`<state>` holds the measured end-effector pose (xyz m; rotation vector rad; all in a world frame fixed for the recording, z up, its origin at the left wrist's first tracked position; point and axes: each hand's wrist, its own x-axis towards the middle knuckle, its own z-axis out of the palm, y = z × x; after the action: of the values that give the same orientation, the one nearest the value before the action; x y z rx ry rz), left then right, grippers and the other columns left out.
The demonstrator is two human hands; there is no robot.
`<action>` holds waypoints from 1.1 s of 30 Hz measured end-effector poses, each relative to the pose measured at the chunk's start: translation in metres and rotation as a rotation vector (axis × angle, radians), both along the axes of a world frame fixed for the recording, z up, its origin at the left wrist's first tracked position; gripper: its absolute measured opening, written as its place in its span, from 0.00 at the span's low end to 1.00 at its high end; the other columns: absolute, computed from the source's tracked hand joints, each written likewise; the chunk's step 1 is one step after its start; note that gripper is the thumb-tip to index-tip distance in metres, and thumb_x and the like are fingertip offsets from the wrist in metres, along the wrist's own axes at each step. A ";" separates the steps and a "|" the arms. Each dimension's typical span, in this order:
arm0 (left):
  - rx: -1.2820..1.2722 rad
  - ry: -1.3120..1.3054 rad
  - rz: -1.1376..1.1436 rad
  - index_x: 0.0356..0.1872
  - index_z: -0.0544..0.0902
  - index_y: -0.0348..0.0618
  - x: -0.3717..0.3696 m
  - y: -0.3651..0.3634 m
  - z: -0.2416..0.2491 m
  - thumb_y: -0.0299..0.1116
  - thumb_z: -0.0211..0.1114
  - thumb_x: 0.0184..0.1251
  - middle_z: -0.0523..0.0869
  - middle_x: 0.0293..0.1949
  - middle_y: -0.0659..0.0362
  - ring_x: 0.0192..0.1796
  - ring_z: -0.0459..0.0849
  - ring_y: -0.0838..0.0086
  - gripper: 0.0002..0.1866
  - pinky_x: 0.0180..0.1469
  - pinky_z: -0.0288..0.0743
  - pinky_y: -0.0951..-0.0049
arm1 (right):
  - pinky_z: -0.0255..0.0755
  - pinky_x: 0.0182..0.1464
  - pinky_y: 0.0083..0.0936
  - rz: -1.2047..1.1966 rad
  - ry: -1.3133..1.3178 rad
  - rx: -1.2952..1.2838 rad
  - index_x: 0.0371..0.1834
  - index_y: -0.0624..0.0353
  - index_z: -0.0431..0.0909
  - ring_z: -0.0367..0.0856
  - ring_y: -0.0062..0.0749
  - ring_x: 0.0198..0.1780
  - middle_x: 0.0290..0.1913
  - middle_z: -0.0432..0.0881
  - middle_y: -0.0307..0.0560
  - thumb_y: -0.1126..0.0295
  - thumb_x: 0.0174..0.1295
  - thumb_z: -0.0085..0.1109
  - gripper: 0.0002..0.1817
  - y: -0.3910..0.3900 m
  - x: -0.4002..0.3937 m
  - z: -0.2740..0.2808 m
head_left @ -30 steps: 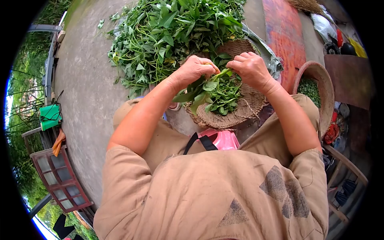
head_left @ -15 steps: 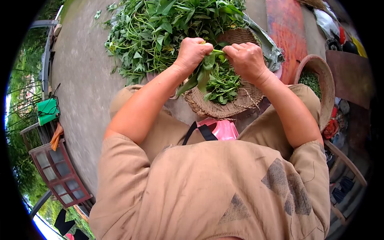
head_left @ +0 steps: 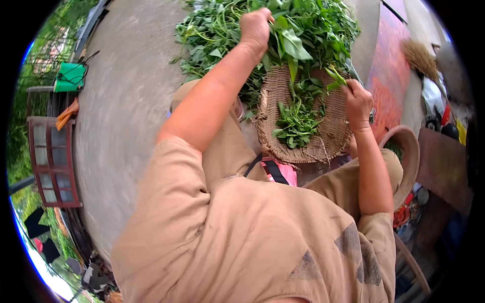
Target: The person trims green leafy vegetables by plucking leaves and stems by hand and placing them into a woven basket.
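My left hand (head_left: 256, 31) is closed at the edge of a large heap of leafy green stems (head_left: 217, 43), gripping a leafy stem (head_left: 293, 44) whose broad leaves hang to its right. My right hand (head_left: 359, 103) is pinched on a short green sprig (head_left: 335, 77) above the right rim of a shallow woven basket (head_left: 336, 123). Inside the basket lies a small pile of picked greens (head_left: 299, 123). The basket rests between my knees, and the heap covers its far end. The ends of both stems inside my fingers are hidden.
Under me, part of a pink seat (head_left: 284, 172) shows. A round brown tub (head_left: 411, 164) stands beside my right knee. Beyond the basket, a worn reddish board (head_left: 386, 81) lies on the right, with a straw broom (head_left: 420, 58) nearby. Concrete floor (head_left: 126, 116) stretches to the left.
My hands have parted from the stem they held together. The left has moved forward over the heap, the right outward to the basket's right side with a sprig. The view has turned.
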<state>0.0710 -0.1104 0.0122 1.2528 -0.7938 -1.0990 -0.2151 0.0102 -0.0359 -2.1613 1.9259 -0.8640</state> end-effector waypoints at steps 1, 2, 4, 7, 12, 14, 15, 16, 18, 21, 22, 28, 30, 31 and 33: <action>-0.044 0.077 0.081 0.15 0.80 0.38 0.017 -0.002 0.016 0.31 0.63 0.47 0.78 0.19 0.61 0.24 0.75 0.71 0.08 0.28 0.66 0.66 | 0.70 0.29 0.35 -0.023 -0.007 0.138 0.38 0.52 0.82 0.81 0.43 0.26 0.24 0.81 0.48 0.60 0.58 0.63 0.10 0.002 -0.002 -0.009; -0.084 0.152 0.166 0.15 0.80 0.37 0.040 -0.004 0.029 0.32 0.63 0.46 0.78 0.18 0.60 0.23 0.74 0.71 0.09 0.27 0.66 0.66 | 0.71 0.30 0.35 -0.041 -0.013 0.283 0.39 0.53 0.82 0.81 0.42 0.26 0.24 0.81 0.48 0.59 0.59 0.63 0.11 0.004 -0.005 -0.018; -0.187 -0.380 0.352 0.20 0.82 0.32 0.117 -0.005 0.041 0.38 0.58 0.58 0.80 0.17 0.59 0.24 0.76 0.72 0.17 0.28 0.67 0.64 | 0.73 0.38 0.36 0.128 -0.337 0.675 0.52 0.56 0.80 0.83 0.38 0.34 0.29 0.84 0.50 0.56 0.58 0.64 0.22 0.012 -0.003 -0.032; -0.142 -0.234 0.490 0.19 0.80 0.33 0.184 0.051 0.072 0.37 0.55 0.58 0.79 0.17 0.55 0.24 0.76 0.70 0.17 0.29 0.67 0.62 | 0.74 0.47 0.38 0.288 0.149 0.746 0.62 0.53 0.73 0.83 0.47 0.45 0.41 0.84 0.56 0.58 0.54 0.67 0.31 0.027 -0.003 -0.040; 0.371 -0.879 0.252 0.22 0.84 0.37 0.319 0.138 -0.012 0.41 0.61 0.47 0.83 0.22 0.42 0.28 0.84 0.55 0.15 0.33 0.73 0.58 | 0.75 0.41 0.31 0.364 0.104 0.745 0.56 0.59 0.78 0.83 0.36 0.36 0.34 0.84 0.54 0.69 0.52 0.66 0.24 0.022 -0.039 -0.090; 0.597 -0.876 0.198 0.24 0.84 0.32 0.336 0.178 -0.056 0.41 0.61 0.44 0.84 0.25 0.41 0.31 0.85 0.54 0.18 0.38 0.75 0.58 | 0.74 0.38 0.30 0.330 0.188 0.791 0.54 0.60 0.79 0.82 0.34 0.33 0.31 0.83 0.51 0.70 0.53 0.65 0.23 0.024 -0.037 -0.081; 0.642 -0.823 0.182 0.24 0.83 0.30 0.336 0.196 -0.077 0.40 0.62 0.43 0.84 0.25 0.41 0.31 0.85 0.54 0.18 0.38 0.75 0.57 | 0.74 0.37 0.30 0.338 0.195 0.783 0.54 0.60 0.80 0.81 0.32 0.31 0.30 0.83 0.50 0.70 0.53 0.64 0.22 0.026 -0.043 -0.088; 0.686 -0.768 0.163 0.24 0.83 0.28 0.335 0.208 -0.097 0.40 0.62 0.42 0.84 0.24 0.41 0.31 0.85 0.54 0.19 0.38 0.75 0.57 | 0.74 0.35 0.30 0.342 0.201 0.777 0.53 0.60 0.80 0.80 0.31 0.30 0.28 0.82 0.48 0.70 0.54 0.64 0.21 0.027 -0.056 -0.107; 0.740 -0.651 0.209 0.24 0.82 0.28 0.331 0.217 -0.149 0.40 0.64 0.41 0.84 0.25 0.43 0.31 0.85 0.56 0.19 0.37 0.75 0.58 | 0.73 0.33 0.29 0.329 0.212 0.826 0.52 0.61 0.81 0.79 0.30 0.28 0.27 0.81 0.47 0.70 0.54 0.63 0.20 0.031 -0.065 -0.117; 0.689 -0.582 0.187 0.45 0.82 0.34 0.316 0.223 -0.204 0.45 0.68 0.43 0.85 0.43 0.46 0.46 0.83 0.55 0.29 0.48 0.75 0.64 | 0.72 0.29 0.26 0.259 0.128 0.963 0.53 0.62 0.80 0.78 0.28 0.25 0.27 0.82 0.46 0.72 0.54 0.62 0.20 0.036 -0.083 -0.134; 0.719 -0.772 0.239 0.56 0.79 0.37 0.310 0.224 -0.209 0.47 0.68 0.45 0.83 0.52 0.46 0.54 0.80 0.55 0.35 0.55 0.74 0.63 | 0.72 0.29 0.26 0.247 0.140 0.991 0.53 0.62 0.80 0.78 0.28 0.25 0.27 0.82 0.46 0.72 0.54 0.62 0.20 0.037 -0.076 -0.122; 1.013 -0.936 -0.057 0.67 0.70 0.48 0.299 0.239 -0.227 0.47 0.63 0.52 0.68 0.68 0.50 0.70 0.65 0.58 0.37 0.66 0.63 0.50 | 0.74 0.31 0.27 0.259 0.233 0.901 0.50 0.62 0.81 0.79 0.26 0.27 0.29 0.83 0.49 0.74 0.52 0.62 0.20 0.041 -0.068 -0.110; 0.998 -0.965 -0.066 0.68 0.70 0.54 0.298 0.244 -0.246 0.46 0.61 0.52 0.69 0.68 0.51 0.70 0.65 0.56 0.36 0.66 0.63 0.51 | 0.76 0.38 0.32 0.308 0.276 0.868 0.50 0.61 0.81 0.83 0.38 0.33 0.34 0.85 0.53 0.71 0.52 0.63 0.20 0.041 -0.063 -0.115; 0.977 -0.983 -0.084 0.68 0.70 0.57 0.294 0.242 -0.252 0.46 0.60 0.53 0.70 0.67 0.52 0.70 0.65 0.54 0.36 0.67 0.64 0.51 | 0.76 0.41 0.35 0.326 0.305 0.853 0.50 0.60 0.81 0.85 0.43 0.36 0.36 0.86 0.54 0.70 0.52 0.63 0.20 0.043 -0.065 -0.120; 0.845 -1.090 -0.290 0.66 0.72 0.47 0.298 0.246 -0.293 0.46 0.58 0.56 0.75 0.62 0.48 0.66 0.70 0.55 0.34 0.67 0.63 0.59 | 0.76 0.47 0.39 0.344 0.305 0.886 0.50 0.58 0.81 0.84 0.49 0.44 0.40 0.86 0.56 0.67 0.52 0.63 0.20 0.045 -0.044 -0.107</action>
<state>0.3686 0.1358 -0.2806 2.6105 -1.4046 -0.9467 -0.2589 0.0557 -0.1424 -1.9758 1.5074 0.3542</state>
